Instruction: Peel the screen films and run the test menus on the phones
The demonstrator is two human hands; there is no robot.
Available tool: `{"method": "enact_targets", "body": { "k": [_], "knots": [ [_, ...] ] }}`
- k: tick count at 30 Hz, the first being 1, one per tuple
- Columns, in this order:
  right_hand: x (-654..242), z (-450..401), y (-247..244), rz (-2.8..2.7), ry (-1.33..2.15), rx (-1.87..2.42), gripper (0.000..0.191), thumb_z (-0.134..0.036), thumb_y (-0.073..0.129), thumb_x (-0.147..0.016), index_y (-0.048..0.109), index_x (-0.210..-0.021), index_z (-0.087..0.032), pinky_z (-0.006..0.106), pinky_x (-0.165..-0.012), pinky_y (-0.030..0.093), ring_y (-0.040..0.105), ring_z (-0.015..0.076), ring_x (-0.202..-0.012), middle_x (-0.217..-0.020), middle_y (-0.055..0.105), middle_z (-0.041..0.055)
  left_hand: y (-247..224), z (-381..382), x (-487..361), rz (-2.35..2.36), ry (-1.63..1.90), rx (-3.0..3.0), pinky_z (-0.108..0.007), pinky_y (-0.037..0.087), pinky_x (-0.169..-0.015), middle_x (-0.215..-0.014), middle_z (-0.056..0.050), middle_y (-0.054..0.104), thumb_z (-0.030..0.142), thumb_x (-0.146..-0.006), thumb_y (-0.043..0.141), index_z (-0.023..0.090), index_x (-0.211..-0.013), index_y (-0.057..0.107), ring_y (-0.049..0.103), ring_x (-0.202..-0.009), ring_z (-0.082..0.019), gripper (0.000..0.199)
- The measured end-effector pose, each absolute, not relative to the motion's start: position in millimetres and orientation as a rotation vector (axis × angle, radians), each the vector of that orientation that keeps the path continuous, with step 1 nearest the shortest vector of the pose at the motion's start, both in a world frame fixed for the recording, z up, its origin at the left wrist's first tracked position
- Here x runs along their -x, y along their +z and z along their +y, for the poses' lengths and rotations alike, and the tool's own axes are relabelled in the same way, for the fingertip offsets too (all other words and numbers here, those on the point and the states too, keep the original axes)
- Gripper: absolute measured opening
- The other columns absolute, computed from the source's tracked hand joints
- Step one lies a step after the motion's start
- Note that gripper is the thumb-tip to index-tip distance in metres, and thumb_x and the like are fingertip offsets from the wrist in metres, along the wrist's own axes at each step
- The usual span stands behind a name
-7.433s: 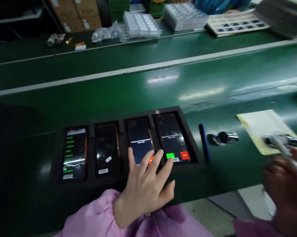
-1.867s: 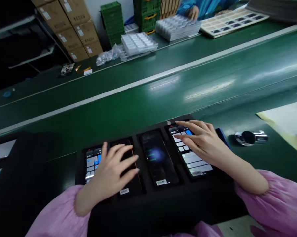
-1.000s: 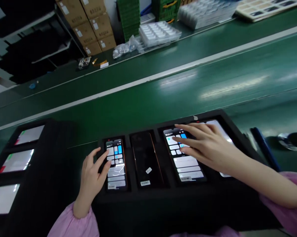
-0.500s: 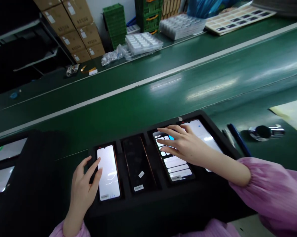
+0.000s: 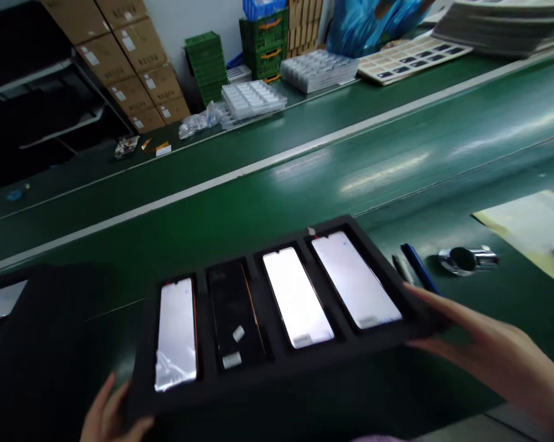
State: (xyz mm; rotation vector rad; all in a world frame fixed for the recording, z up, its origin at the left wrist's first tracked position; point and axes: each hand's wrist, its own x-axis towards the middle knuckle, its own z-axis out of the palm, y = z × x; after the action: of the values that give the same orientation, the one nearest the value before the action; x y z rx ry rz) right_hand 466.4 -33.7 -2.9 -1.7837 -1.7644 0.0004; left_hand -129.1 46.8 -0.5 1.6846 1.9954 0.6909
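Note:
A black foam tray (image 5: 277, 367) holds a row of phones in separate slots. The leftmost phone (image 5: 177, 331) has a lit pale screen. Beside it lies a dark phone (image 5: 233, 307) with two small white labels. Two more phones, the third (image 5: 298, 294) and the rightmost (image 5: 356, 279), glow white. My left hand (image 5: 113, 414) grips the tray's near left corner, fingers partly cut off by the frame. At the right end, my right hand (image 5: 489, 347) holds the tray's edge between thumb and fingers. The tray looks slightly tilted, and both hands are a little blurred.
Another black tray (image 5: 51, 344) with phones lies at the left. Right of my tray are pens (image 5: 417, 267), a shiny metal ring-shaped piece (image 5: 468, 259) and paper sheets (image 5: 530, 227). Clear plastic trays (image 5: 253, 98), green crates (image 5: 206, 67) and cartons (image 5: 129, 43) stand beyond the green bench.
Both hands have left the phone screens and taken hold of the tray's ends. The third phone's screen went from a panel of tiles to plain white. The view has shifted somewhat.

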Motion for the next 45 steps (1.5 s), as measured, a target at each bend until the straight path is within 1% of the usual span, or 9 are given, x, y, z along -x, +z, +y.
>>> {"method": "enact_targets", "body": {
  "k": [5, 9, 12, 19, 25, 29, 37, 41, 45],
  "knots": [
    [-471, 85, 3, -1.694, -0.029, 1.725, 0.060, -0.058, 0.055, -0.104, 0.051, -0.156, -0.027, 0.043, -0.069, 0.065, 0.077, 0.0277, -0.083, -0.115, 0.077, 0.0108, 33, 188, 70, 1.955, 0.871, -1.865, -0.057, 0.059, -0.113, -0.135, -0.018, 0.074, 0.060, -0.089, 0.057, 0.014, -0.155, 0.047, 0.073, -0.123, -0.036, 0.081],
    [-461, 130, 13, -1.940, 0.009, 1.622, 0.035, -0.042, 0.049, -0.108, 0.074, -0.127, -0.025, 0.048, -0.095, 0.062, 0.072, 0.0271, -0.114, -0.130, 0.072, 0.0113, 65, 212, 16, 1.758, 0.763, -2.244, -0.060, 0.045, -0.123, -0.151, -0.015, 0.061, 0.055, -0.092, 0.063, 0.022, -0.140, 0.065, 0.057, -0.142, -0.037, 0.058],
    [-448, 124, 14, -2.161, 0.037, 1.585, 0.030, -0.038, 0.054, -0.106, 0.081, -0.101, -0.027, 0.055, -0.097, 0.058, 0.065, 0.0331, -0.126, -0.135, 0.071, 0.0104, 69, 183, -42, 1.413, 0.548, -2.485, -0.052, 0.048, -0.120, -0.132, -0.006, 0.071, 0.052, -0.099, 0.056, 0.031, -0.114, 0.078, 0.063, -0.129, -0.028, 0.034],
    [-439, 127, 10, -2.294, 0.072, 1.726, 0.032, -0.039, 0.055, -0.107, 0.079, -0.095, -0.021, 0.059, -0.094, 0.052, 0.052, 0.0411, -0.135, -0.149, 0.063, 0.0142, 24, 171, -145, 1.295, 0.273, -2.541, -0.083, 0.019, -0.124, -0.147, -0.014, 0.061, 0.038, -0.104, 0.051, 0.022, -0.101, 0.079, 0.046, -0.144, -0.038, 0.032],
    [-436, 137, 5, -2.222, 0.170, 1.765, 0.019, -0.034, 0.071, -0.099, 0.083, -0.087, -0.026, 0.061, -0.099, 0.047, 0.047, 0.0432, -0.142, -0.162, 0.050, 0.0086, 22, 179, -144, 1.357, 0.235, -2.496, -0.084, 0.028, -0.119, -0.137, -0.010, 0.067, 0.036, -0.103, 0.055, 0.024, -0.093, 0.079, 0.049, -0.139, -0.037, 0.028],
    [-436, 116, 8, -2.139, 0.238, 1.732, 0.015, -0.027, 0.074, -0.097, 0.083, -0.085, -0.027, 0.060, -0.101, 0.045, 0.049, 0.0404, -0.140, -0.157, 0.057, 0.0072, 37, 157, -149, 1.380, 0.296, -2.630, -0.087, 0.018, -0.121, -0.142, -0.013, 0.066, 0.033, -0.103, 0.059, 0.023, -0.104, 0.078, 0.049, -0.144, -0.041, 0.021],
    [-441, -17, 85, -2.164, 0.775, 1.317, 0.018, -0.017, 0.058, -0.106, 0.072, -0.096, -0.022, 0.034, -0.086, 0.050, 0.059, 0.0143, -0.087, -0.097, 0.065, 0.0025, 46, 53, -203, 0.436, 0.616, -2.446, -0.038, 0.047, -0.118, -0.102, 0.000, 0.077, 0.014, -0.106, 0.051, 0.017, -0.119, 0.068, 0.071, -0.095, -0.013, 0.022],
    [-457, -36, 74, -2.006, 0.655, 1.583, 0.017, -0.027, 0.056, -0.109, 0.071, -0.118, -0.026, 0.023, -0.077, 0.054, 0.063, 0.0133, -0.097, -0.107, 0.062, 0.0045, 54, 43, -208, 0.447, 0.654, -2.377, -0.028, 0.049, -0.116, -0.084, 0.006, 0.075, 0.013, -0.108, 0.048, 0.019, -0.106, 0.072, 0.068, -0.077, -0.008, 0.025],
    [-451, -50, 43, -1.921, 0.321, 1.913, 0.028, -0.030, 0.052, -0.111, 0.067, -0.134, -0.025, 0.030, -0.085, 0.056, 0.059, 0.0199, -0.111, -0.142, 0.057, 0.0094, 65, 49, -191, 0.411, 0.581, -2.398, -0.025, 0.037, -0.130, -0.086, 0.011, 0.077, 0.014, -0.109, 0.051, 0.023, -0.097, 0.075, 0.072, -0.084, -0.004, 0.028]
  ]
}}
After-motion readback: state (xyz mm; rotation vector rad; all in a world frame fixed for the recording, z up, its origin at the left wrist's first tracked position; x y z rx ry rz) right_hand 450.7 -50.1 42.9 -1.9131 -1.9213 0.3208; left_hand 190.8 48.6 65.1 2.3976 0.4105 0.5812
